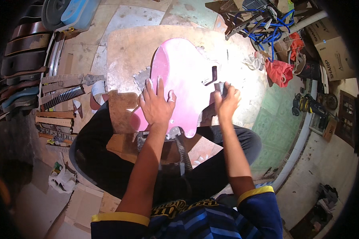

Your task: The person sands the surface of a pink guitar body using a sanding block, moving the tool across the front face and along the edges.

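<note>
A pink electric guitar body [183,83] lies on a wooden board [125,44] in front of my crossed legs, its upper right part washed out by bright light. My left hand [157,106] rests flat on the lower left of its face, fingers spread and dusted white. Beside the body's right edge, my right hand [228,101] grips a small dark grey block [219,87] between thumb and fingers. A gap shows between that block and the pink body. The block's underside is hidden, so its exact kind is unclear.
Guitar necks [62,97] lie in a row at the left, below stacked dark guitar bodies [26,63]. A clear plastic tub [81,16] stands far left. Blue cables [273,36], a red cloth bag [279,73] and cardboard boxes [333,55] crowd the far right.
</note>
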The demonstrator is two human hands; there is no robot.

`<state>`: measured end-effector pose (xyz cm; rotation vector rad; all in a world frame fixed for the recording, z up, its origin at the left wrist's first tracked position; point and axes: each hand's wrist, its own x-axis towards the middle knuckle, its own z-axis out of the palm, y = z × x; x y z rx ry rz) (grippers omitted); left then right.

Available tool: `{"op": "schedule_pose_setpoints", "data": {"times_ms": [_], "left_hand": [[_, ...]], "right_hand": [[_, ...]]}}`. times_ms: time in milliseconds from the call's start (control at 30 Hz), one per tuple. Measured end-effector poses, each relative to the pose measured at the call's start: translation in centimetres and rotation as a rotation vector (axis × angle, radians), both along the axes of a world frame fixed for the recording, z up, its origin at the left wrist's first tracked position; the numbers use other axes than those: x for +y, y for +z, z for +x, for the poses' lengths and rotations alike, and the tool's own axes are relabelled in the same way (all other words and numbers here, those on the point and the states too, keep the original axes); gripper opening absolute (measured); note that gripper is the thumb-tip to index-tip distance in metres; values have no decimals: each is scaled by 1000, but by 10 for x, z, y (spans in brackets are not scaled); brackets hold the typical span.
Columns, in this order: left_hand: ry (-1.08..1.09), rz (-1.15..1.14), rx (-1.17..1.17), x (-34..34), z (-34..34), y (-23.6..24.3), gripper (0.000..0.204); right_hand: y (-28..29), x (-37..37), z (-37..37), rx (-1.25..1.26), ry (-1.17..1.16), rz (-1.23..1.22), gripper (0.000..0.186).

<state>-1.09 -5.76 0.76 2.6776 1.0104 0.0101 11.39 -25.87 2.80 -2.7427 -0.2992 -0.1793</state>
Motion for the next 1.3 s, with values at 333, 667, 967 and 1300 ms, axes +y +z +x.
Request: {"op": "schedule_pose_setpoints", "data": {"times_ms": [333,667,967,1300], "left_hand": [[5,-15,4,3,6,5,67],[13,-5,-22,3,1,1,66],[18,-7,-9,2,1,1,67],[14,-4,-36,2,1,1,67]], "right_hand": [[1,18,-4,22,-30,24,49],[-5,19,-8,15,-4,-49,44],[-5,3,11,19,103,54,52],[-6,-3,37,-12,113,61,51]]}}
